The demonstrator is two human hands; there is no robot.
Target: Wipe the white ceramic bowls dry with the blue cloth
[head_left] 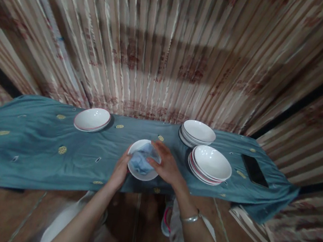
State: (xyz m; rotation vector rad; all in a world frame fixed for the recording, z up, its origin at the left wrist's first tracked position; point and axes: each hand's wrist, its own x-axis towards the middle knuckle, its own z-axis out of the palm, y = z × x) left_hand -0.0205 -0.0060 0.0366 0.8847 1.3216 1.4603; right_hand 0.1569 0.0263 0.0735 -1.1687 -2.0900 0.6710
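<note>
A white bowl (131,172) is held up over the front part of the table, its inside turned toward me. My left hand (120,170) grips its left rim, fingers closed and partly hidden behind the bowl. Inside lies a crumpled light blue cloth (141,161). My right hand (167,163) is at the right rim with its fingers bent into the bowl, pressing on the cloth. A silver bangle circles the right wrist.
Right of my hands stand two stacks of bowls, a front stack (212,163) and a back stack (198,131). A few bowls (92,119) sit at the back left. A dark phone (254,170) lies at the right on the teal tablecloth (35,150). Behind hangs a pleated curtain (159,56).
</note>
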